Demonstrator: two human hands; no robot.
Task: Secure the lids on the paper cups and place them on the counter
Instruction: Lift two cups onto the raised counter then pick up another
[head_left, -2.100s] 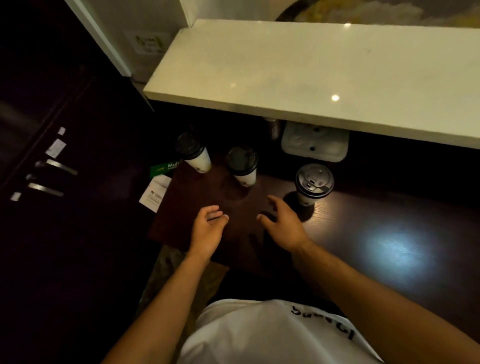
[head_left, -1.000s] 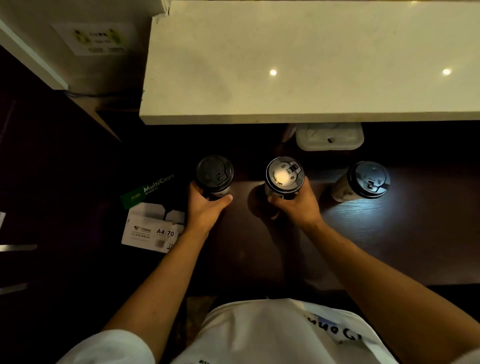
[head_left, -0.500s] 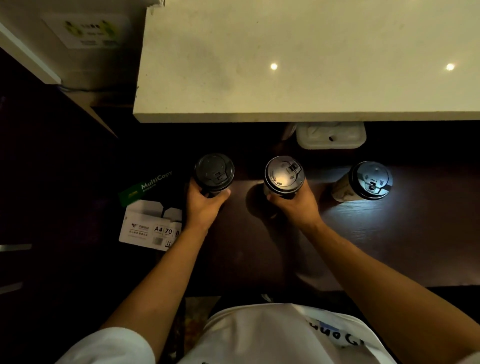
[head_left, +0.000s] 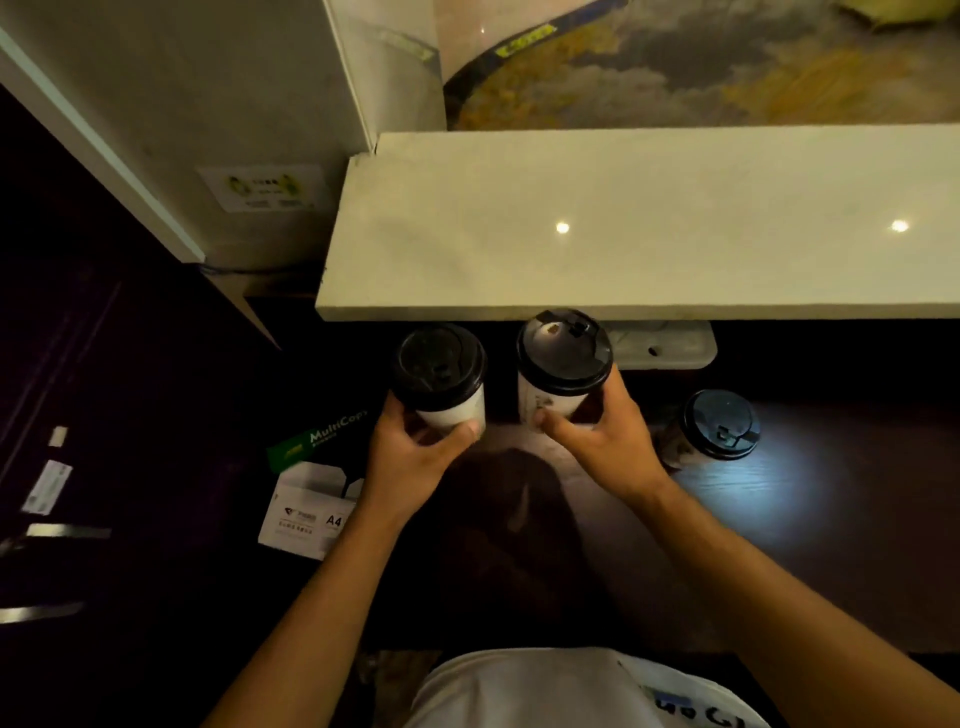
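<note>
Two lidded cups (head_left: 439, 376) (head_left: 563, 364) stand side by side before the counter (head_left: 623, 234), a third cup (head_left: 719, 426) to their right.

counter (head_left: 675, 249) top bare, reachable | counter edge overhangs cups; third cup (head_left: 719, 426) right; paper box (head_left: 311, 493) left

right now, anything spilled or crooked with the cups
Nothing stands out. The left hand and right hand each grip a lidded cup; a third cup sits on the dark desk. No spill visible, though lighting is dim.
</note>
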